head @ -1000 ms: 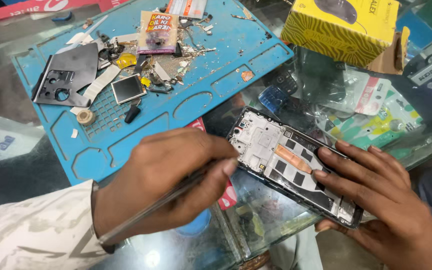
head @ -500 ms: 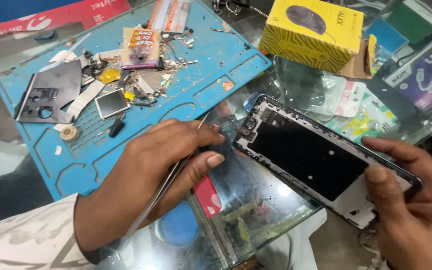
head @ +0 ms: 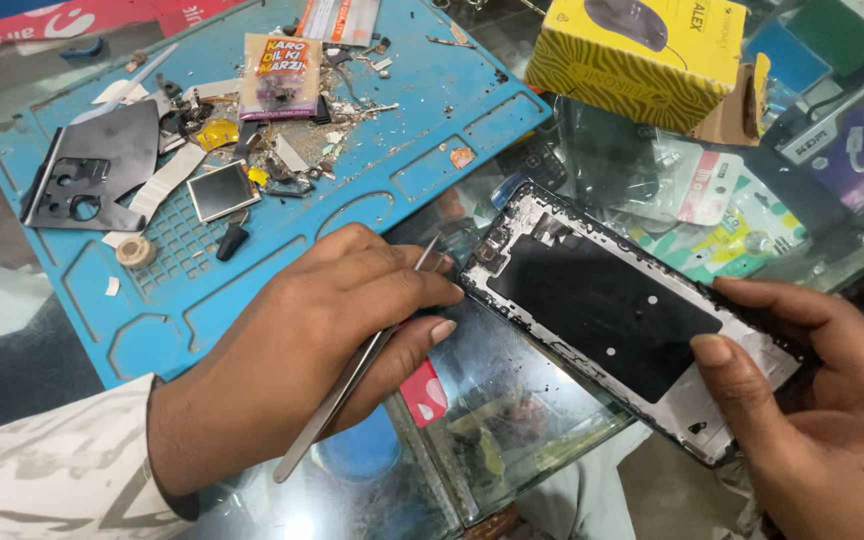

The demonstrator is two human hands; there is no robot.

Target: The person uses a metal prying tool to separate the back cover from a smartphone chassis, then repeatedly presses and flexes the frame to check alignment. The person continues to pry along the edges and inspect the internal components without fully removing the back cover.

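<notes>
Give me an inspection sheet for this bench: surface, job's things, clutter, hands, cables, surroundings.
Surface: glass counter with blue mat.
Job's things: phone frame, dark panel up; tweezers.
Clutter: black cover, small square part, sachet, scraps on the mat.
Hands: left hand grips the tweezers, tip at the frame's corner; right hand holds the frame's other end.
Cables: nothing seen.
Surroundings: yellow box, packaged goods under the glass.

A yellow zebra-striped mouse box (head: 642, 55) stands just beyond the blue mat (head: 432, 110). On the mat lie a small printed sachet (head: 280, 75) and a small square screen (head: 223, 190).
</notes>
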